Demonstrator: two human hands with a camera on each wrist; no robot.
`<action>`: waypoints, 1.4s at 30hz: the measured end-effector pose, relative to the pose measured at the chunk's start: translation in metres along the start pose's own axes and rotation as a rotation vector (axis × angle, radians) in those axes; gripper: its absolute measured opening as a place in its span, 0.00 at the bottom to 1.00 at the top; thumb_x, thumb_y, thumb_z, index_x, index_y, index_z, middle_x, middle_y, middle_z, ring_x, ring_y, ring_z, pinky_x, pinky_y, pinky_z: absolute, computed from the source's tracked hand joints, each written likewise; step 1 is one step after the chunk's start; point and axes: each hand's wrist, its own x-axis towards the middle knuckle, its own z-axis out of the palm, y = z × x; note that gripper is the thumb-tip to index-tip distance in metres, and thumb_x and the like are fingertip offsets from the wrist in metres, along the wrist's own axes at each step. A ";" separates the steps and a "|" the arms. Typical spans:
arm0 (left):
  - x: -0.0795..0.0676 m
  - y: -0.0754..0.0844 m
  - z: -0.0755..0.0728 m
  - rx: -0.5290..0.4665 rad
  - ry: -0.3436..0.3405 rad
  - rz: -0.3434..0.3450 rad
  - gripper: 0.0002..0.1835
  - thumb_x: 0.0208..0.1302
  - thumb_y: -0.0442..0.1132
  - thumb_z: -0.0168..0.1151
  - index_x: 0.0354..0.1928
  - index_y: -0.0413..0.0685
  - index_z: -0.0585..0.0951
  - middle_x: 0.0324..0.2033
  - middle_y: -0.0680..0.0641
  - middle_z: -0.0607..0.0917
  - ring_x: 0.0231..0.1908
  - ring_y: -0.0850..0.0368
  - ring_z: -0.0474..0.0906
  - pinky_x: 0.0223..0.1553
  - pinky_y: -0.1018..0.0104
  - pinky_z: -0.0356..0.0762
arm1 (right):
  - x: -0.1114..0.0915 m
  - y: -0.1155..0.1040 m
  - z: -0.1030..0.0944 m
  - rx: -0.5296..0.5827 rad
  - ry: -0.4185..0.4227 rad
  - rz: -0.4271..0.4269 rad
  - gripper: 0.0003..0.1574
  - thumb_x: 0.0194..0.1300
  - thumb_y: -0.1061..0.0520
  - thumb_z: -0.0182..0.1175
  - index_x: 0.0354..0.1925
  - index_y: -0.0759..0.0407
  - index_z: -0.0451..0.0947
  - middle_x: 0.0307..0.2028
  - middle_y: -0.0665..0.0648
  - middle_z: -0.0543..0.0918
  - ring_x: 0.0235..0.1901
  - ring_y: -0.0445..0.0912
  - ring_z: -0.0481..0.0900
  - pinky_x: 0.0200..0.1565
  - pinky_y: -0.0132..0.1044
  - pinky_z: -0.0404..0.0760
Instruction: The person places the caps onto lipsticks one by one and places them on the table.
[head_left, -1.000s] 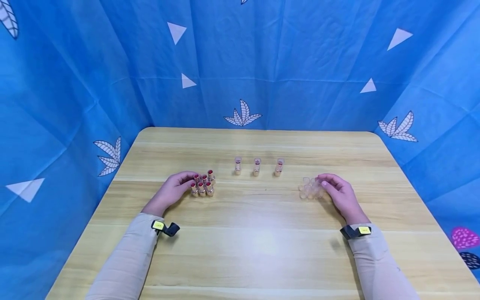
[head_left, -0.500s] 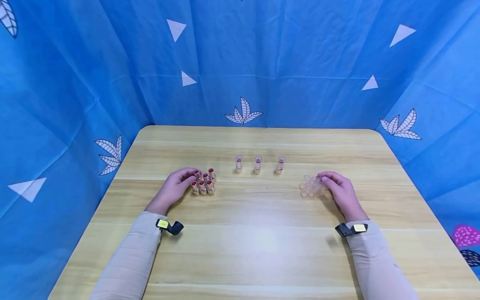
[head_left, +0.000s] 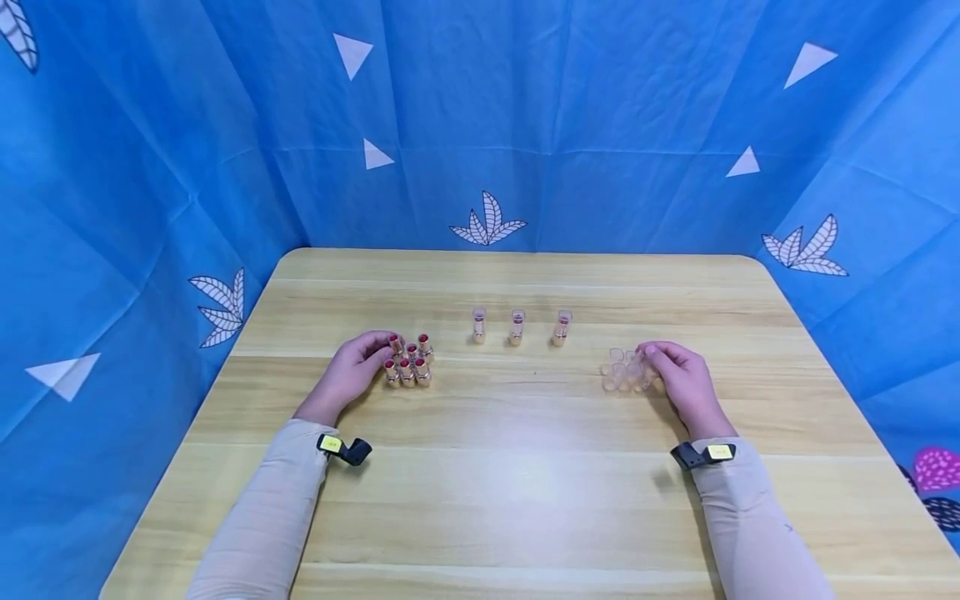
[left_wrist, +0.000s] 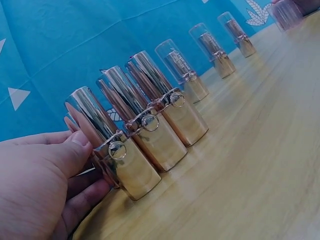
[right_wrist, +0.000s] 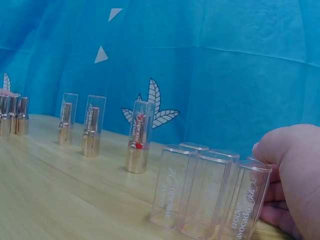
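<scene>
Several uncapped gold lipsticks (head_left: 408,362) stand in a tight cluster at the table's left middle. My left hand (head_left: 386,350) lies against the cluster's left side. In the left wrist view its thumb (left_wrist: 75,147) and fingers pinch the nearest gold lipstick (left_wrist: 127,167). Several clear caps (head_left: 622,372) stand bunched together at the right middle. My right hand (head_left: 649,360) is at their right side, and its thumb (right_wrist: 287,150) and fingers hold the nearest clear cap (right_wrist: 247,202).
Three capped lipsticks (head_left: 478,325) (head_left: 516,327) (head_left: 560,327) stand in a row between and behind the two groups. The wooden table (head_left: 510,500) is walled in by a blue patterned cloth (head_left: 525,125) on three sides. A band with a yellow tag sits on each wrist.
Both hands stay where they were, at the lipsticks and at the caps. Only the view has shifted slightly.
</scene>
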 end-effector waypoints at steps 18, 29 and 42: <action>0.001 0.000 -0.004 -0.254 0.072 0.016 0.14 0.64 0.41 0.48 0.50 0.49 0.71 0.49 0.51 0.75 0.48 0.53 0.72 0.48 0.63 0.72 | 0.007 0.009 -0.006 0.443 0.064 -0.029 0.28 0.65 0.49 0.48 0.48 0.73 0.69 0.45 0.68 0.72 0.44 0.54 0.74 0.45 0.36 0.75; -0.002 0.019 -0.023 -0.616 0.175 -0.039 0.18 0.68 0.41 0.40 0.58 0.46 0.61 0.51 0.32 0.68 0.45 0.37 0.72 0.44 0.51 0.73 | 0.027 0.009 -0.017 1.090 0.162 0.055 0.30 0.62 0.47 0.50 0.49 0.72 0.67 0.43 0.65 0.74 0.51 0.56 0.71 0.55 0.45 0.65; 0.018 0.043 -0.033 -0.645 0.418 -0.062 0.19 0.63 0.35 0.51 0.56 0.49 0.65 0.46 0.39 0.74 0.37 0.48 0.77 0.36 0.64 0.77 | 0.033 -0.002 -0.047 1.706 0.424 0.043 0.25 0.61 0.44 0.46 0.40 0.65 0.70 0.36 0.64 0.76 0.43 0.54 0.75 0.52 0.44 0.69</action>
